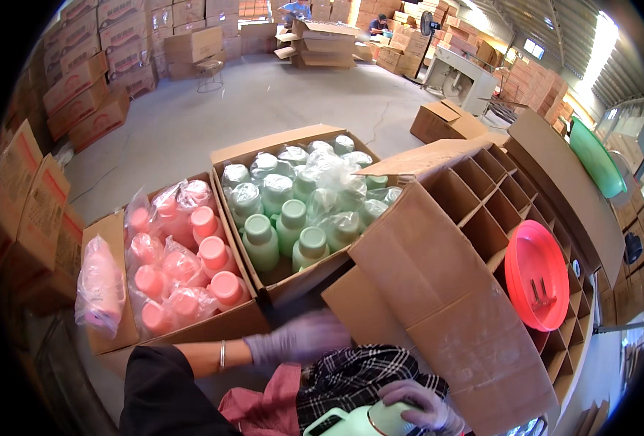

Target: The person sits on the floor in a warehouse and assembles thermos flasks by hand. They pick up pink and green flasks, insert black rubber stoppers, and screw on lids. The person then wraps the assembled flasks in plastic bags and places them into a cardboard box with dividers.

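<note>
Nearest to us, at the bottom edge right of centre, sits a pale green jug (362, 423) with a white lid, and our right hand (418, 407), in a lilac glove, curls loosely over its top, fingers bent around the lid. Just left of it lies a checked and pink cloth (315, 389) over our lap.

Our left hand (299, 338), also gloved, reaches out in the lower centre of the frame with fingers stretched flat and fairly open. It is blurred, so we cannot tell whether it grips anything; it lies at the near edge of the box of green jugs (293, 218), close to that box's front flap.

To the left of centre stands a box of pink jugs (180, 254), many wrapped in clear plastic bags. On the right, a large divided carton (496, 211) with cardboard cells lies open, and a red plastic basin (536, 276) rests on its cells. Stacks of brown cartons (97, 65) fill the upper left of the frame.
</note>
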Tool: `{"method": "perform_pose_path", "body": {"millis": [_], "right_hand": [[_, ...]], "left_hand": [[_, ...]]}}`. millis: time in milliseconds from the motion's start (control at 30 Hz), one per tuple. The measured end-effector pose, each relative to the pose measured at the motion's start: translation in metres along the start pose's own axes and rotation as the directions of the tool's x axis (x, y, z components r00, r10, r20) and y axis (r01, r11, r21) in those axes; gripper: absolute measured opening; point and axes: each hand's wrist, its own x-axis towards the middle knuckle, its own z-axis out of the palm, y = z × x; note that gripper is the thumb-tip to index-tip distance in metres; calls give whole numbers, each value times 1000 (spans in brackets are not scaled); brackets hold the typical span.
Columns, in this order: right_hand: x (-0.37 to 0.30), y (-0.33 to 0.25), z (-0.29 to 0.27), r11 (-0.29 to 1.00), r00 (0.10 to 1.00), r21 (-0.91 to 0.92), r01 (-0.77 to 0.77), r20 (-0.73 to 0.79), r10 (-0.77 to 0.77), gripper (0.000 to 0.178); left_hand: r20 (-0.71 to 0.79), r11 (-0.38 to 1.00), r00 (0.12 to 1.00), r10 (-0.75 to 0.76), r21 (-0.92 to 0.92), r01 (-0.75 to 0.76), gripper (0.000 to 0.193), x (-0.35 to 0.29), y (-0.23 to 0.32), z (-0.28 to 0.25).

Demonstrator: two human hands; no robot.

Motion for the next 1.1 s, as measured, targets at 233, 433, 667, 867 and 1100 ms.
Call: {"method": "perform_pose_path", "body": {"millis": [233,433,667,867,1100], "right_hand": [[20,-37,-14,935,961,266,-236,-77,265,48],[17,-36,-23,905,920,275,-325,-130,370,43],[23,-12,-39,965,951,125,-233,-180,253,42],[125,-41,-30,957,759,-256,137,-594,-267,70],[106,-85,-60,748,798,495,442,-598,-76,27]], "left_hand": [[-145,581,684,-715,422,696,37,38,-268,40],[-117,373,417,-901,279,885,37,62,-330,80],[-537,708,519,-665,-675,208,35,69,-199,-29],[-307,186,923,-234,-945,-267,45,108,-44,-120],[-402,187,916,-4,-900,-394,53,163,-4,-110]]}}
